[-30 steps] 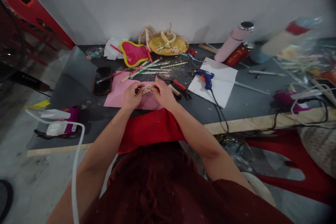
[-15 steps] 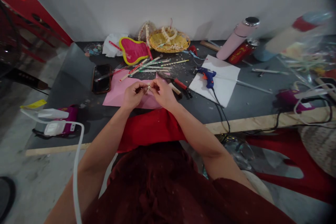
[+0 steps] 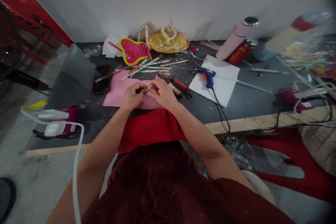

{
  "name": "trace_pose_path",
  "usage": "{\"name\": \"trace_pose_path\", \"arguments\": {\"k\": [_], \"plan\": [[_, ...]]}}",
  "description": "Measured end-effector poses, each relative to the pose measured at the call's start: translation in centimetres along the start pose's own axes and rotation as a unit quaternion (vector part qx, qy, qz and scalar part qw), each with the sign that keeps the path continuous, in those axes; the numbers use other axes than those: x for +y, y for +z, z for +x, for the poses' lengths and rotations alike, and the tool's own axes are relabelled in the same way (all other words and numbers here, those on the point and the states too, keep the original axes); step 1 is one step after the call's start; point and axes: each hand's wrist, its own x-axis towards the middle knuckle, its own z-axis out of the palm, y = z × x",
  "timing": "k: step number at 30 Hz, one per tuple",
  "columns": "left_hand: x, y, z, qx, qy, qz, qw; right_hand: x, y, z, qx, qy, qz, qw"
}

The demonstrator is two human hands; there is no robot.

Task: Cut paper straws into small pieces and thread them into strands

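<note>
My left hand (image 3: pixel 134 95) and my right hand (image 3: pixel 163 92) meet fingertip to fingertip over a sheet of pink paper (image 3: pixel 114 92). Between their pinched fingers is a small cream-coloured beaded piece (image 3: pixel 148 86), mostly covered by the fingers; its exact kind cannot be made out. Just beyond the hands lie several patterned paper-like sticks (image 3: pixel 147 67) among pale crumbs. Red-handled pliers or cutters (image 3: pixel 180 83) rest to the right of my right hand, beside a short wooden-looking stick (image 3: pixel 174 89).
A blue glue gun (image 3: pixel 208 76) lies on a white board (image 3: pixel 196 85), its cable running over the table edge. A phone (image 3: pixel 102 78) sits at left. Behind are a yellow basket (image 3: pixel 157 47), a pink bottle (image 3: pixel 236 38) and a red can (image 3: pixel 243 50). A white cable (image 3: pixel 76 168) hangs at front left.
The fingers of both hands have shifted slightly closer around the small cream piece, which shows less now. Everything else stays in place.
</note>
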Motion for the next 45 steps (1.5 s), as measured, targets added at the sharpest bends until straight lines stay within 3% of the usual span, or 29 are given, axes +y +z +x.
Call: {"name": "trace_pose_path", "arguments": {"k": [7,15,22,29,38,45], "plan": [[0.3,-0.3,-0.1,-0.028,-0.013,-0.032,0.999,0.3,0.0,-0.1,-0.005,0.027,0.052,0.998],[0.7,-0.4,-0.1,-0.046,-0.035,-0.088,0.994,0.3,0.1,-0.1,0.003,-0.022,0.015,1.0],[0.1,-0.6,0.0,-0.06,-0.022,-0.054,0.997,0.4,0.1,-0.1,-0.034,-0.034,0.015,0.999],[0.0,-0.5,0.0,-0.07,-0.014,-0.018,0.997,0.2,-0.2,-0.1,-0.028,-0.024,0.02,0.999],[0.6,-0.8,0.0,-0.115,-0.076,-0.08,0.987,0.0,-0.7,0.1,-0.024,-0.062,0.015,0.998],[0.4,-0.8,-0.1,-0.122,-0.099,-0.125,0.98,0.1,-0.9,0.2,-0.024,-0.05,0.003,0.998]]}}
